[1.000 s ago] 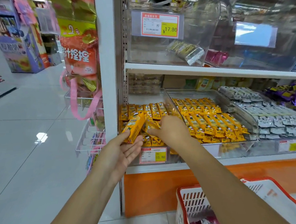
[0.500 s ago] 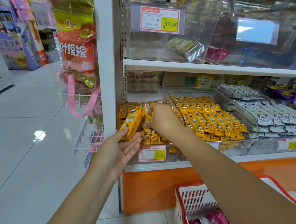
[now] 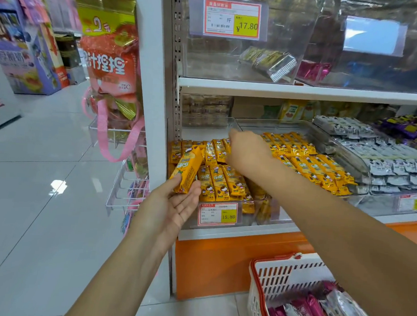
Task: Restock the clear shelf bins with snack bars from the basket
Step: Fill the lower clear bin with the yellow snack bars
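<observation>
My left hand (image 3: 168,205) holds a small stack of yellow snack bars (image 3: 188,170) by its lower end, just in front of the left clear bin (image 3: 199,133). Rows of the same yellow bars (image 3: 221,182) lie in that bin. My right hand (image 3: 247,153) reaches into the bin over the rear row, back of the hand toward me. Its fingers are hidden, so I cannot tell whether it holds a bar. The red-rimmed white basket (image 3: 280,274) stands on the floor at the lower right, with pink and silver bars (image 3: 310,313) in it.
A price tag (image 3: 218,214) reading 15.80 is on the bin's front. To the right are a bin of more yellow bars (image 3: 313,165), grey packets (image 3: 387,158) and purple packets (image 3: 414,130). Clear bins (image 3: 246,57) fill the upper shelf. Hanging bags (image 3: 110,64) and a wire rack (image 3: 124,189) flank the shelf's left post.
My right hand moved from the front of the bin up and back over the rear row. My left hand with its stack of bars rose slightly and stayed beside the bin.
</observation>
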The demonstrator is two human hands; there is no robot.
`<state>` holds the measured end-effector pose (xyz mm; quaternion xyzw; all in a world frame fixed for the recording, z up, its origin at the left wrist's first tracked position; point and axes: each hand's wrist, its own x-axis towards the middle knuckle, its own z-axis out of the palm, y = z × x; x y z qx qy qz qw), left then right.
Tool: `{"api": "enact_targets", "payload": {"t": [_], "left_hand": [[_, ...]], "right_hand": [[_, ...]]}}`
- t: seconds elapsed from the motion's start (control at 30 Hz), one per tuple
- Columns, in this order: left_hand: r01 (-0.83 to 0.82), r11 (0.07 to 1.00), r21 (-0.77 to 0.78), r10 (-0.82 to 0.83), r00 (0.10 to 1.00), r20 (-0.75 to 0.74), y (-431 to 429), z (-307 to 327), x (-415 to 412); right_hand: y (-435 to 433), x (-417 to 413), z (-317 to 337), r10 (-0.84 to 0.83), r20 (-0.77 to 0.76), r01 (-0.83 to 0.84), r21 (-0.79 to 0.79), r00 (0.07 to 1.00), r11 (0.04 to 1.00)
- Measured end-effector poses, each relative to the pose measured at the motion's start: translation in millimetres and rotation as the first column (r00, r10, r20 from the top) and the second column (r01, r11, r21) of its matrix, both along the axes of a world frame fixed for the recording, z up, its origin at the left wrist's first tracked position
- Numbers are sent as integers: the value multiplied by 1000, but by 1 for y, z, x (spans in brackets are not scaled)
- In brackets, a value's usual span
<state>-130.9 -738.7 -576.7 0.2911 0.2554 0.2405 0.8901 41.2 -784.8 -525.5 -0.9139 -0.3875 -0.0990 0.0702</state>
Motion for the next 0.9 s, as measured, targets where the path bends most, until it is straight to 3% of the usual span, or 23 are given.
{"api": "enact_targets", "payload": {"t": [0.17,0.33,0.47,0.5,0.57,0.63,0.7,0.73,0.8,0.9], "left_hand": [[-4,1000,10,4,1000,5,-1,0,1],[3,999,49,-3,1000,-1,0,0,1],[19,995,96,-16,1000,-27,0,-2,0],[22,994,108,-18,999,-38,0,-2,0],[29,993,114,-22,998,-58,-1,-4,1],[40,992,120,-31,997,-71,-2,-6,3],[54,985,167,-39,995,-92,-3,-6,4],[57,974,221,-31,992,-121,-2,-6,5],[40,940,338,23,983,-181,-2,-5,8],[1,917,400,88,975,-205,-1,-6,12]], "right_hand": [[-2,-6,-20,58,202,-2,-266,978,964],[-5,-6,-32,43,183,10,-281,982,960],[-13,-10,-35,72,74,-37,-399,995,916],[-14,-8,-33,74,29,-58,-380,997,923],[-17,0,-28,61,-80,-76,-194,995,978],[-19,8,-21,113,-298,-68,157,948,985],[-25,6,-13,303,-477,-70,446,825,892],[-29,5,-8,402,-502,-135,486,766,863],[-37,7,2,528,-492,-381,372,693,847],[-45,8,10,527,-571,-532,179,629,828]]}}
